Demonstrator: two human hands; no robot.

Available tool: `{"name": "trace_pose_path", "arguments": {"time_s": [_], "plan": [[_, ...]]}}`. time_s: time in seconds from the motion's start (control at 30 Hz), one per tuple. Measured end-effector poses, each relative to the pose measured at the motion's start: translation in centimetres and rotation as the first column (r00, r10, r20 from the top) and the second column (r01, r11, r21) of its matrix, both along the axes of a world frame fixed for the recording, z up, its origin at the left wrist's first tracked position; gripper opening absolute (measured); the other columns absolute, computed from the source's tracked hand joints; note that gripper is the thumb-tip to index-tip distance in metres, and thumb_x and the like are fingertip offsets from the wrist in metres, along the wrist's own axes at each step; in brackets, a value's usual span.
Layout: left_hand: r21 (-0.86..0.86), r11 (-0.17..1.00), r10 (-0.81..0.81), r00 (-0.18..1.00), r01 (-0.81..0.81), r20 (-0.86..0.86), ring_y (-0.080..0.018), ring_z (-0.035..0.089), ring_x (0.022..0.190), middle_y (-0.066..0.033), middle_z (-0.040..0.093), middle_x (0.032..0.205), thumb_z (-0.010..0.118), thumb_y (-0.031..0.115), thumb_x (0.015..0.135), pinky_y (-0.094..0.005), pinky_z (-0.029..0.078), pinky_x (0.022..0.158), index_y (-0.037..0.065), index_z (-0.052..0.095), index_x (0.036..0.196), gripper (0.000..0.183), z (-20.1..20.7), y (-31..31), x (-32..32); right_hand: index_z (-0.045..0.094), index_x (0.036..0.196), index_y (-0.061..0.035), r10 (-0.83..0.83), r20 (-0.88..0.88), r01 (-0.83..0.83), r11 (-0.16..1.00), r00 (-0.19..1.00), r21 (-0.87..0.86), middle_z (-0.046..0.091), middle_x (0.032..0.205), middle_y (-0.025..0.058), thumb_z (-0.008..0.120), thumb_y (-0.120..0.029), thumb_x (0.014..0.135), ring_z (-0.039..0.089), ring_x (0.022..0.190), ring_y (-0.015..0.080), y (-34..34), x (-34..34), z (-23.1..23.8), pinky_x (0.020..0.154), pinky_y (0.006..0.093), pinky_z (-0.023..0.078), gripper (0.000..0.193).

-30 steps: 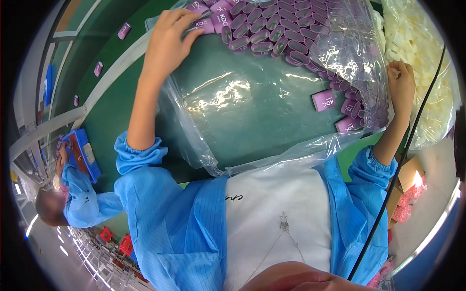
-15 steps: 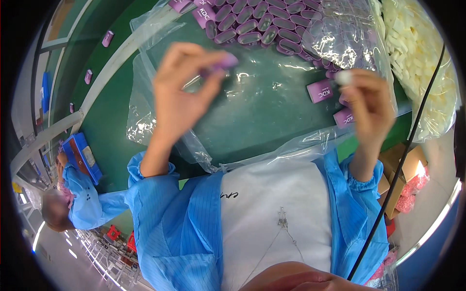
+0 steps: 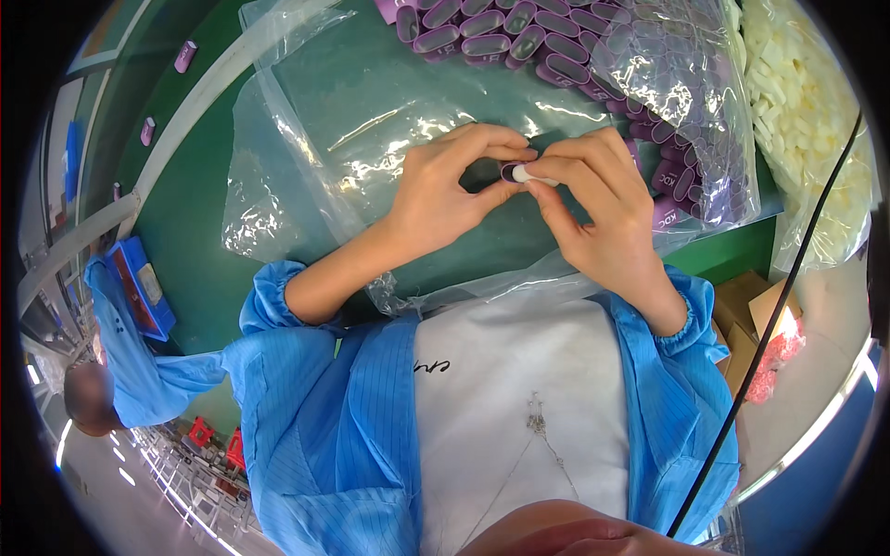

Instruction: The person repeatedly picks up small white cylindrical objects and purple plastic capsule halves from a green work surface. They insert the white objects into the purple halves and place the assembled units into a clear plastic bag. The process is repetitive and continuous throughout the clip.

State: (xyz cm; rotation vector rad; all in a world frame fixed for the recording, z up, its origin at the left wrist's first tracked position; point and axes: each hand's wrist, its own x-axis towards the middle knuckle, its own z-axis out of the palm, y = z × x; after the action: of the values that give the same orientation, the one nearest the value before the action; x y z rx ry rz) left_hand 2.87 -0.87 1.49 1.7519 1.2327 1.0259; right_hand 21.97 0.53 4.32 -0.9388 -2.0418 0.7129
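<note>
My left hand (image 3: 443, 190) pinches a small purple oval casing (image 3: 509, 172) between thumb and fingers, above the clear plastic sheet. Against its opening, my right hand (image 3: 601, 190) holds a small white oblong piece (image 3: 536, 176) in its fingertips. Fingers hide most of the casing, and I cannot tell how far the white piece is inside it. Many matching purple hollow casings (image 3: 487, 46) stand packed on the far side, open ends up. More purple casings (image 3: 669, 176) lie beyond my right hand, partly under clear plastic.
A clear bag of cream-white pieces (image 3: 802, 120) lies at the far right. Single purple casings (image 3: 185, 56) sit beyond a pale curved rail (image 3: 199, 107) on the left. Another person in a blue sleeve (image 3: 171, 385) works beside a blue tray (image 3: 139, 289). A black cable (image 3: 769, 334) crosses the right side.
Both hands have come together in the middle, the left moving right with the purple casing, the right moving left with the white piece. The two pieces now meet.
</note>
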Motion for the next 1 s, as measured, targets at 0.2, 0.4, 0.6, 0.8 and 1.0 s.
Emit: {"name": "trace_pose_path", "arguments": {"time_s": [0.2,0.4,0.6,0.8,1.0], "plan": [[0.009,1.000,0.005,1.000,-0.005,0.015,-0.0254,0.072,0.088,-0.0085,0.074,0.097,0.082,0.000,0.072,-0.0331,0.058,0.076,0.004,0.067,0.103,0.035,-0.4,-0.1,0.1,0.071,0.090,0.0010,0.060,-0.025,-0.058,0.997,0.998,0.058,0.066,0.092,0.0094,0.075,0.009,0.070,0.059,0.078,0.0255,0.4,-0.5,-0.6,0.065,0.0340,0.050,0.022],[0.011,1.000,-0.012,1.000,0.012,0.021,-0.0253,0.071,0.089,-0.0091,0.074,0.096,0.081,0.000,0.072,-0.0331,0.058,0.076,0.004,0.067,0.103,0.034,-0.5,0.0,0.1,0.075,0.095,-0.0013,0.105,-0.018,-0.106,0.994,0.994,-0.034,0.067,0.094,0.0091,0.079,0.004,0.070,0.060,0.078,0.0241,0.7,0.6,-1.1,0.063,0.0332,0.050,0.026],[0.031,0.999,-0.019,0.999,0.018,0.049,-0.0261,0.071,0.086,-0.0096,0.072,0.096,0.081,0.002,0.073,-0.0333,0.058,0.074,0.003,0.067,0.103,0.033,-1.0,0.0,-0.1,0.075,0.107,-0.0021,0.090,-0.025,-0.089,0.996,0.996,0.023,0.067,0.098,0.0110,0.078,0.002,0.072,0.062,0.078,0.0238,0.3,1.2,-1.3,0.062,0.0332,0.051,0.035],[0.042,0.999,-0.028,0.999,0.026,0.044,-0.0258,0.070,0.085,-0.0093,0.072,0.096,0.082,0.003,0.074,-0.0339,0.057,0.072,0.003,0.068,0.101,0.031,-1.0,0.1,0.0,0.071,0.107,0.0021,0.247,0.186,-0.272,0.955,0.951,0.119,0.065,0.099,0.0121,0.069,-0.001,0.073,0.062,0.078,0.0254,1.6,1.9,-0.2,0.063,0.0331,0.051,0.034],[0.036,0.997,-0.067,0.998,0.066,0.002,-0.0240,0.072,0.089,-0.0102,0.073,0.099,0.081,-0.002,0.074,-0.0321,0.058,0.079,0.002,0.069,0.105,0.033,-0.7,0.3,-0.2,0.069,0.100,0.0048,0.320,0.086,-0.326,0.942,0.944,0.075,0.064,0.096,0.0127,0.073,0.003,0.071,0.061,0.076,0.0254,2.9,1.8,-0.4,0.062,0.0335,0.051,0.029]]}}
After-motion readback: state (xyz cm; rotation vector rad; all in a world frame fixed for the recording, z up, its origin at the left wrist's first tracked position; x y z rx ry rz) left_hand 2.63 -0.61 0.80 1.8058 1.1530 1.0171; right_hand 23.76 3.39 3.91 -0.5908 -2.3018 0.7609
